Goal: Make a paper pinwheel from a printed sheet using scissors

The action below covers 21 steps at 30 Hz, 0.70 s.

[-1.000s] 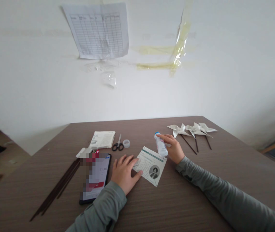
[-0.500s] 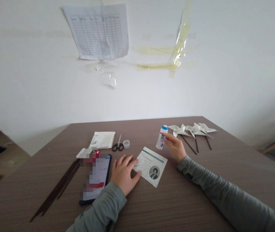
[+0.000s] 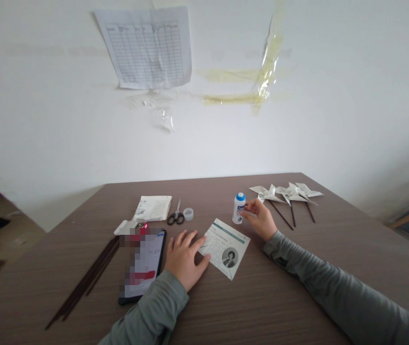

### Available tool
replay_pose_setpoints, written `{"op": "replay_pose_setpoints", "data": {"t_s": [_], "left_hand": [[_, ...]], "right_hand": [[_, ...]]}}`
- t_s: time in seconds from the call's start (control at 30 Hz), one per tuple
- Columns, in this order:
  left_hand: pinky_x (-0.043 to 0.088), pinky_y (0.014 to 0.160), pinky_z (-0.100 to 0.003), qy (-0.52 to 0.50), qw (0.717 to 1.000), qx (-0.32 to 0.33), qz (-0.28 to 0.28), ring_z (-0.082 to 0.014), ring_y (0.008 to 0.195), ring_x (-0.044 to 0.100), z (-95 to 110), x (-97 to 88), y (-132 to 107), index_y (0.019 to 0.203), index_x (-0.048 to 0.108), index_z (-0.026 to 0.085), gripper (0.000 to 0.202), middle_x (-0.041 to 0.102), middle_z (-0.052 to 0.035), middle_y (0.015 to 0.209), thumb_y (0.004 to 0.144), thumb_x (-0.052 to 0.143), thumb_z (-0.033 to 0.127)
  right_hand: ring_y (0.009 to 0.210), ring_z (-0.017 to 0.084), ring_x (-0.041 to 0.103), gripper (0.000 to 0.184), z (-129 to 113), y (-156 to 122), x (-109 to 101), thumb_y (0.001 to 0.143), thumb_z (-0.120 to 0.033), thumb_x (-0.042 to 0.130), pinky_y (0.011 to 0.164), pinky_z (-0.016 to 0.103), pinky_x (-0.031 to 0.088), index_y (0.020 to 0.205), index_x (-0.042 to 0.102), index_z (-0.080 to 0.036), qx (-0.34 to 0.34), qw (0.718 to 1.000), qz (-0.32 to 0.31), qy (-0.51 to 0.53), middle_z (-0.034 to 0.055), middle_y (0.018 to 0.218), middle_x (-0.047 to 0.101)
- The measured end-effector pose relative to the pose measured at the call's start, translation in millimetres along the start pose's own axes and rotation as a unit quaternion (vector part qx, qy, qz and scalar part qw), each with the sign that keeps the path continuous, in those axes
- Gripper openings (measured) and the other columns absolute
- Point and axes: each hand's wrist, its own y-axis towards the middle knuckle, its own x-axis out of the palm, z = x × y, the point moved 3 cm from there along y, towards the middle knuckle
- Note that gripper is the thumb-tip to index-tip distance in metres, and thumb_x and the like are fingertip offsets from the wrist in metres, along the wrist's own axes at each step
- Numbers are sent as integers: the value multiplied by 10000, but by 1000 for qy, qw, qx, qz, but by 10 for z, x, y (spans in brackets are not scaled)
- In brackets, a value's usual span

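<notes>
A square of printed paper with a round portrait lies flat on the table, one corner toward me. My left hand rests palm down with spread fingers, thumb and fingertips at the paper's left corner. Behind the paper's upper right edge, a small white glue bottle with a blue top stands upright. My right hand is at its right side, thumb and curled fingers pinching the bottle's edge. A loose translucent cap sits beside black-handled scissors.
Several paper pinwheels on dark sticks lie at the back right. A stack of paper squares is at the back left. A phone and several dark sticks lie to the left. The wall rises behind the table.
The glue bottle went from tilted to upright and shifted slightly left. My right hand's fingers have moved lower along its side. My left hand and the paper stayed nearly in place.
</notes>
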Motion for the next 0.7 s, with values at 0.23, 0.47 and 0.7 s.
{"op": "replay_pose_setpoints", "data": {"t_s": [0.23, 0.47, 0.7], "left_hand": [[516, 1504, -834, -6, 999, 14, 42, -524, 1805, 653, -102, 86, 14, 1635, 954, 364, 526, 812, -146, 1856, 1114, 899, 417], [541, 1477, -855, -12, 998, 36, 45, -531, 1786, 678, -212, 48, -4, 1604, 967, 378, 477, 824, -141, 1844, 1146, 848, 440], [491, 1511, -847, 6, 999, 25, 22, -516, 1826, 623, -239, 33, -2, 1660, 939, 416, 513, 782, -114, 1899, 1171, 784, 431]], "right_hand": [[1157, 437, 961, 730, -11, 32, -67, 713, -736, 1176, 1164, 668, 773, 1096, 699, -335, 14, 1000, -8, -7, 115, 1100, 960], [1075, 400, 957, 503, -50, 57, -136, 819, -553, 1082, 1074, 583, 784, 1191, 912, -261, 25, 993, -81, -83, 129, 1147, 981], [1014, 367, 962, 423, -132, 89, -89, 825, -511, 1075, 993, 506, 784, 1142, 948, -259, 6, 990, -103, -95, 113, 1119, 995]]}}
